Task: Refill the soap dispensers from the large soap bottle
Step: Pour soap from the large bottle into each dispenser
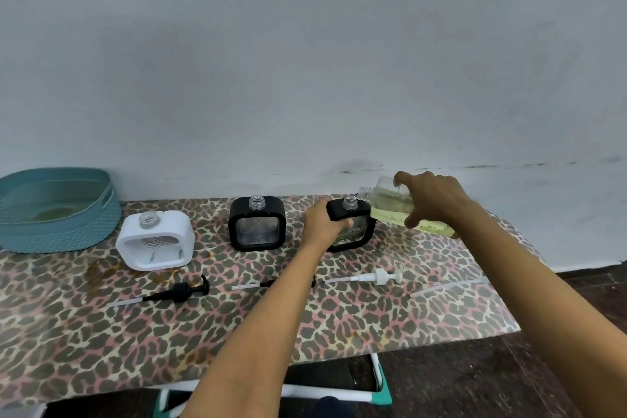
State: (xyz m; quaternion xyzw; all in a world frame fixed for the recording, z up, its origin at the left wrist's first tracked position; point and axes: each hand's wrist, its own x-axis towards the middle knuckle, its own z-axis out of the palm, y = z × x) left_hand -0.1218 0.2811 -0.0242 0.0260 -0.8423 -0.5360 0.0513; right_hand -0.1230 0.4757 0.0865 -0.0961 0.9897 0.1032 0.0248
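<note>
Three square dispensers stand uncapped on the leopard-print table (101, 326): a white dispenser (155, 240) at left, a black dispenser (257, 223) in the middle and a second black dispenser (359, 231) at right. My left hand (322, 222) grips the top left corner of the right one. My right hand (432, 198) holds the large clear soap bottle (390, 205), tipped over with its mouth just above that dispenser's open neck. Yellowish soap fills the bottle's lower side.
Pump heads lie along the table's front: a black pump (176, 292), another black one (271, 283) partly hidden by my left arm, a white pump (376, 276). A loose tube (448, 287) lies at right. A teal basket (57, 210) sits far left by the wall.
</note>
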